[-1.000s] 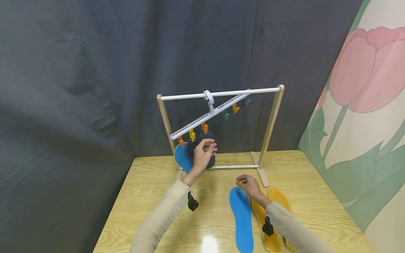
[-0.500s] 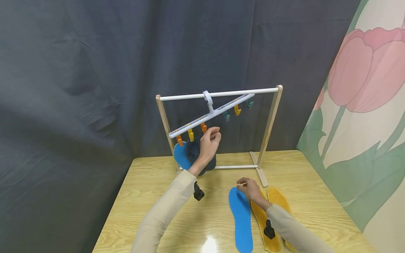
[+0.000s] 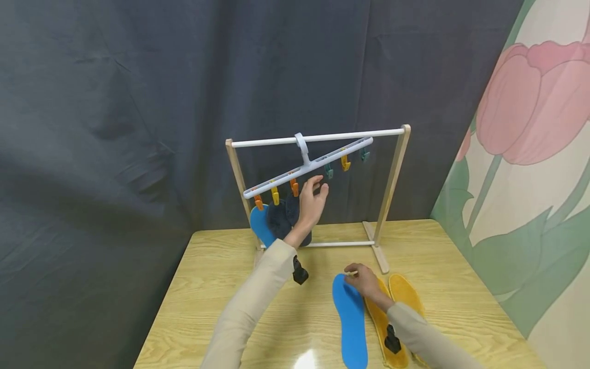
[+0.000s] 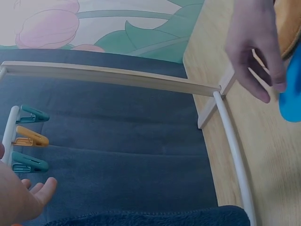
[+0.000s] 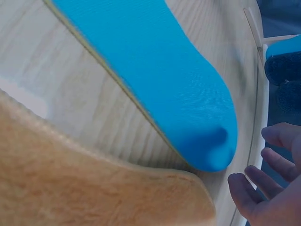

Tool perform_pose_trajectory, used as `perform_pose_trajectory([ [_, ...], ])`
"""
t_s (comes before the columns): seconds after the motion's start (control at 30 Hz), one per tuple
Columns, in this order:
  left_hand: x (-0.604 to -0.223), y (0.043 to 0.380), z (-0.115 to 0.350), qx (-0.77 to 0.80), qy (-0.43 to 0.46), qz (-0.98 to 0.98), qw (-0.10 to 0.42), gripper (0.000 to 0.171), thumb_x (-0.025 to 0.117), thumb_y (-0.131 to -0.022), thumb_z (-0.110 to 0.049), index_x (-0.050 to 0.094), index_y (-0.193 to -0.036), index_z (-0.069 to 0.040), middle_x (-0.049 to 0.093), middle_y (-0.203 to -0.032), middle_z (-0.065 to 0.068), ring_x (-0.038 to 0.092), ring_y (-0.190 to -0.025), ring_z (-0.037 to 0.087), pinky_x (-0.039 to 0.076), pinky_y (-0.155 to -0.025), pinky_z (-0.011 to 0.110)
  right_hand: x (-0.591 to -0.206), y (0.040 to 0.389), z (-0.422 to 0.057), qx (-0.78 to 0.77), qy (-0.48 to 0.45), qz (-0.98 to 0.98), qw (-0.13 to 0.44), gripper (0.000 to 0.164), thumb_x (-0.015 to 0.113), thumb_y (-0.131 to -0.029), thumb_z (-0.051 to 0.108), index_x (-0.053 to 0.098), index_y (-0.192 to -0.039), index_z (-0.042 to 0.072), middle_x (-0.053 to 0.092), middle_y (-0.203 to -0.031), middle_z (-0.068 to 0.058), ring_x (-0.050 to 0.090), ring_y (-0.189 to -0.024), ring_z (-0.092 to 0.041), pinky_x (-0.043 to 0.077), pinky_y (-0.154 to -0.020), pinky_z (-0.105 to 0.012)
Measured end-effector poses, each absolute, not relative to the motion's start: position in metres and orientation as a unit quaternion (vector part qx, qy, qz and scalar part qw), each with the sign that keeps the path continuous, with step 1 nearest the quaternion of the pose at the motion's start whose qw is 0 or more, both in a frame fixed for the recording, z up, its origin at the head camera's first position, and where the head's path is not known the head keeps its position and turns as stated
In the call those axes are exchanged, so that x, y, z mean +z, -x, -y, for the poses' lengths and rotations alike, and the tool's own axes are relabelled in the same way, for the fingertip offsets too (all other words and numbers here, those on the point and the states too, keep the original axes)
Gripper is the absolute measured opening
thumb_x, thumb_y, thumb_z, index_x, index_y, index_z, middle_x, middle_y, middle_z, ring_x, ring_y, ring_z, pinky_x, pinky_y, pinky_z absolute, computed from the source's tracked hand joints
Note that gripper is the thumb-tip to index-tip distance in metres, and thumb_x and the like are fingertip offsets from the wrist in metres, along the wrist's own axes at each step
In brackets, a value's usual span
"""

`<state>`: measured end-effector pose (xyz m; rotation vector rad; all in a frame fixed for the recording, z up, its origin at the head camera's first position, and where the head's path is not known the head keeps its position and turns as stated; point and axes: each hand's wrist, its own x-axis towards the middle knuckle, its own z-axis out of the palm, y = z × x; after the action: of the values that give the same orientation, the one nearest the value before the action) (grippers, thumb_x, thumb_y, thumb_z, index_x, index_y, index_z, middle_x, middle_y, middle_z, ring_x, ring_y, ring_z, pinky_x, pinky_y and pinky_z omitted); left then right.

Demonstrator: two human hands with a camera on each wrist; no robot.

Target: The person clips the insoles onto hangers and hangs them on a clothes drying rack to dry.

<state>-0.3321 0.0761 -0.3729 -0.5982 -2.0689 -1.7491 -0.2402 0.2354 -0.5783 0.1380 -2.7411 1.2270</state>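
Left hand (image 3: 313,201) empty, fingers parted near green clip (image 3: 329,172); right hand (image 3: 365,282) loose, empty, by blue insole (image 3: 350,320). Beyond left wrist, dark insole (image 3: 278,221) hangs because yellow clip (image 3: 275,196) pinches top.

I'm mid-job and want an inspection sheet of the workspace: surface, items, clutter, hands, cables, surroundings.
Surface: wood-grain table, with a bright glare spot near the front.
Job's things: blue insole and two yellow insoles on the table; white hanger on a rack, bearing another blue insole and two dark insoles; three free clips.
Clutter: nothing seen.
Hands: left hand near the hanger, right hand by the table's blue insole; neither visibly holding anything.
Cables: nothing seen.
Surroundings: dark curtain behind, tulip mural at right.
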Motion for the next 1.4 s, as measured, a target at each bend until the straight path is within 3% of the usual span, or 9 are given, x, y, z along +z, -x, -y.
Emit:
perform_pose_trajectory([
  [0.5, -0.368, 0.341, -0.084, -0.595, 0.229, 0.748, 0.183, 0.04, 0.045, -0.093, -0.031, 0.046, -0.128, -0.013, 0.043, -0.126, 0.006, 0.047, -0.111, 0.028, 0.046, -0.081, 0.03, -0.581, 0.234, -0.231, 0.359, -0.056, 0.929, 0.066, 0.031, 0.073, -0.071, 0.011, 0.063, -0.098, 0.0, 0.059, -0.094, -0.015, 0.056, -0.077, -0.025, 0.046, -0.062, -0.037],
  [0.77, -0.365, 0.343, -0.086, -0.597, 0.24, 0.74, 0.195, 0.036, 0.047, -0.092, -0.027, 0.049, -0.121, -0.007, 0.044, -0.121, 0.008, 0.05, -0.106, 0.025, 0.046, -0.079, 0.024, -0.586, 0.235, -0.23, 0.317, -0.051, 0.945, 0.056, 0.037, 0.077, -0.067, 0.016, 0.063, -0.098, 0.002, 0.056, -0.087, -0.01, 0.052, -0.072, -0.018, 0.044, -0.061, -0.034],
  [1.17, -0.361, 0.344, -0.091, -0.623, 0.25, 0.713, 0.203, 0.031, 0.054, -0.088, -0.024, 0.053, -0.109, -0.001, 0.047, -0.112, 0.014, 0.053, -0.103, 0.027, 0.047, -0.077, 0.023, -0.589, 0.232, -0.231, 0.29, -0.063, 0.953, 0.061, 0.05, 0.082, -0.059, 0.014, 0.061, -0.102, 0.001, 0.052, -0.081, -0.01, 0.049, -0.067, -0.019, 0.045, -0.059, -0.036],
  [1.4, -0.346, 0.327, -0.091, -0.639, 0.271, 0.687, 0.214, 0.023, 0.054, -0.088, -0.01, 0.052, -0.101, 0.008, 0.051, -0.103, 0.022, 0.057, -0.095, 0.03, 0.049, -0.075, 0.026, -0.595, 0.236, -0.232, 0.288, -0.05, 0.955, 0.049, 0.055, 0.083, -0.056, 0.012, 0.06, -0.105, 0.001, 0.053, -0.084, -0.012, 0.05, -0.071, -0.023, 0.045, -0.064, -0.04],
])
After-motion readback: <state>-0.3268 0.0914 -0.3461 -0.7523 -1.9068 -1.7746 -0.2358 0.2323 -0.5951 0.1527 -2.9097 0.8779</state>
